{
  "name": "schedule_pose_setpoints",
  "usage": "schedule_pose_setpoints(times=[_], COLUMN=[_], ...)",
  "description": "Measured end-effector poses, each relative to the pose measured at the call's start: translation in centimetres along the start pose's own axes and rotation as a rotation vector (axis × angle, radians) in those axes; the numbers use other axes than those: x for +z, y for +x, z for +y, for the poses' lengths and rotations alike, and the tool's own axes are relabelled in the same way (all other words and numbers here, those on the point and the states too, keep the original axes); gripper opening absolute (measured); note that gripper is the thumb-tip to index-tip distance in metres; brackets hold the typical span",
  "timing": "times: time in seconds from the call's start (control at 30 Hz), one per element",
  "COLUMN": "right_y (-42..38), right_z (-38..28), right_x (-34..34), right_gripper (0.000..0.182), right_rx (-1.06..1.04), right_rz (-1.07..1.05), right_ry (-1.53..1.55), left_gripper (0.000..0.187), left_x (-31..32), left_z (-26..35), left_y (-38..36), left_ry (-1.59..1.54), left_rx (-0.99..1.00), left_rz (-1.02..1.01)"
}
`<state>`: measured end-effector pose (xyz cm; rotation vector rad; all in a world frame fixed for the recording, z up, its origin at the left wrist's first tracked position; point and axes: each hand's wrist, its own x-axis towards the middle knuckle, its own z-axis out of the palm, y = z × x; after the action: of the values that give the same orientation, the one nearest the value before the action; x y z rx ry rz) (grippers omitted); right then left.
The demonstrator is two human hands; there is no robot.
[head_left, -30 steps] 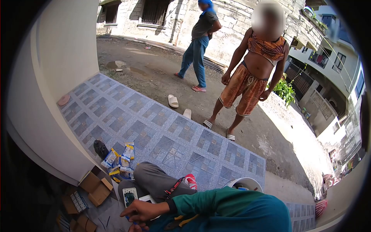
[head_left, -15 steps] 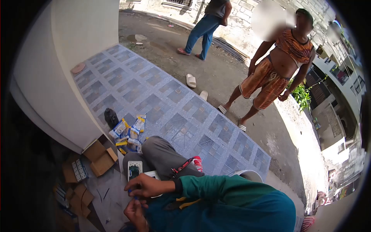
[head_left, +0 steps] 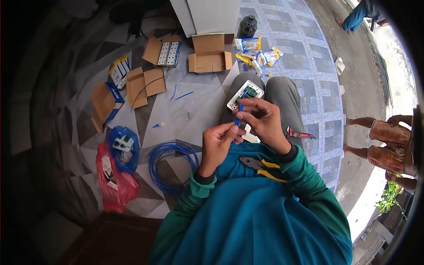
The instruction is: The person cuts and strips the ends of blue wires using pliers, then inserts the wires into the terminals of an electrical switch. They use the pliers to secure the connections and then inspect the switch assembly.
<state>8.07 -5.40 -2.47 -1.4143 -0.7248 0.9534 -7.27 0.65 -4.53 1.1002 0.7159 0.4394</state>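
My right hand [head_left: 265,121] pinches a blue wire [head_left: 241,107] between thumb and fingers. Just below and to the left, my left hand [head_left: 218,143] closes on a lower part of the same wire. The wire runs up to a white socket unit [head_left: 232,105] with green parts, lying on my grey-trousered lap. Beneath my right hand, a white plate-like piece [head_left: 251,137] is partly hidden. Pliers with yellow handles [head_left: 260,168] rest on my teal shirt, and a red-and-black hand tool [head_left: 300,134] lies by my right knee.
Coiled blue wire [head_left: 172,165] lies on the left floor, near a red plastic bag [head_left: 115,190] and a blue bag [head_left: 123,148]. Opened cardboard boxes [head_left: 210,66], yellow-and-blue packets [head_left: 260,55] and a dark bottle [head_left: 248,26] stand ahead. People stand at the right.
The view has swung from the street down to my lap and the floor at left. Both hands now appear centrally, with the blue wire plainly visible between them.
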Motion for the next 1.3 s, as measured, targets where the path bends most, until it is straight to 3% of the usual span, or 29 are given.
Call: schedule_pose_setpoints(times=[0.17, 0.33, 0.53, 1.0, 1.23, 1.3], right_y=[-0.1, 0.1, 1.4, 1.3, 2.2, 2.9], right_z=[-0.1, 0.2, 0.7, 0.8, 1.2, 1.2], right_x=[0.1, -0.3, -1.6, -1.0, 0.9, 2.6], right_gripper=[0.032, 0.023, 0.023, 0.023, 0.022, 0.023], right_rx=[-0.04, -0.047, -0.028, 0.004, 0.004, 0.012], right_rz=[0.009, -0.008, 0.134, 0.179, 0.1, 0.096], right_ry=[-0.008, -0.034, 0.095, 0.044, 0.087, 0.076], left_gripper=[0.033, 0.033, 0.035, 0.023, 0.019, 0.018], left_x=[-0.1, -0.2, -0.3, 0.8, -0.4, -0.9], left_z=[0.3, 0.4, -1.5, -2.9, -2.9, -2.5], left_y=[0.1, 0.1, -0.2, -0.5, -0.9, -1.2], left_ry=[0.017, 0.037, -0.189, -0.106, -0.059, -0.223], left_rx=[0.007, -0.014, 0.049, -0.027, 0.078, 0.049], left_rz=[-0.041, -0.058, -0.126, 0.151, 0.255, 0.337])
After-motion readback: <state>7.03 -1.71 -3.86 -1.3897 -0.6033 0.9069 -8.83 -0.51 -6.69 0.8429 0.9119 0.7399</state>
